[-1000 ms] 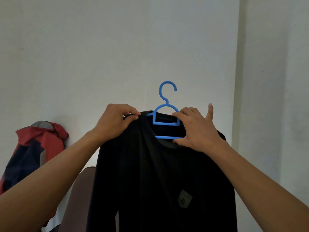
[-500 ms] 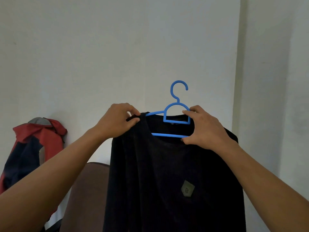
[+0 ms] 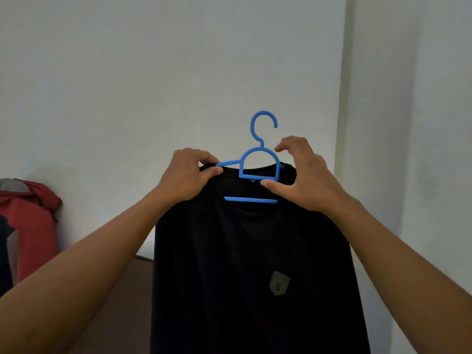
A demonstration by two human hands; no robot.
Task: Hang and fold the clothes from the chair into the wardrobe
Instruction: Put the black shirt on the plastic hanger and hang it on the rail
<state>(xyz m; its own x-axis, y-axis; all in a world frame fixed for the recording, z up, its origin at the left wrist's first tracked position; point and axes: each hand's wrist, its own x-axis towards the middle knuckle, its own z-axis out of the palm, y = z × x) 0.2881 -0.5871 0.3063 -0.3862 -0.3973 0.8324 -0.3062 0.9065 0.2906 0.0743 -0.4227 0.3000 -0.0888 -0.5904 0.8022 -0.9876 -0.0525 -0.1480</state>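
Observation:
A black long-sleeved shirt (image 3: 242,264) with a small grey chest patch hangs in front of me on a blue plastic hanger (image 3: 259,162), whose hook points up. My left hand (image 3: 190,175) grips the shirt's left shoulder together with the hanger's left arm. My right hand (image 3: 304,175) is at the shirt's right shoulder. Its thumb rests on the collar below the hanger, and its fingers arch above the hanger's right arm, a gap showing between them and it. The hanger's lower bar shows inside the neck opening.
The brown back of a chair (image 3: 122,302) stands below my left forearm. A red and dark blue jacket (image 3: 33,226) hangs against the wall at the far left. A plain white wall is behind, with a vertical corner edge (image 3: 342,98) at the right.
The right hand has let go of the hanger's lower bar and moved up to the shirt's right shoulder, with its fingers lifted. The shirt now sits squarer on the hanger.

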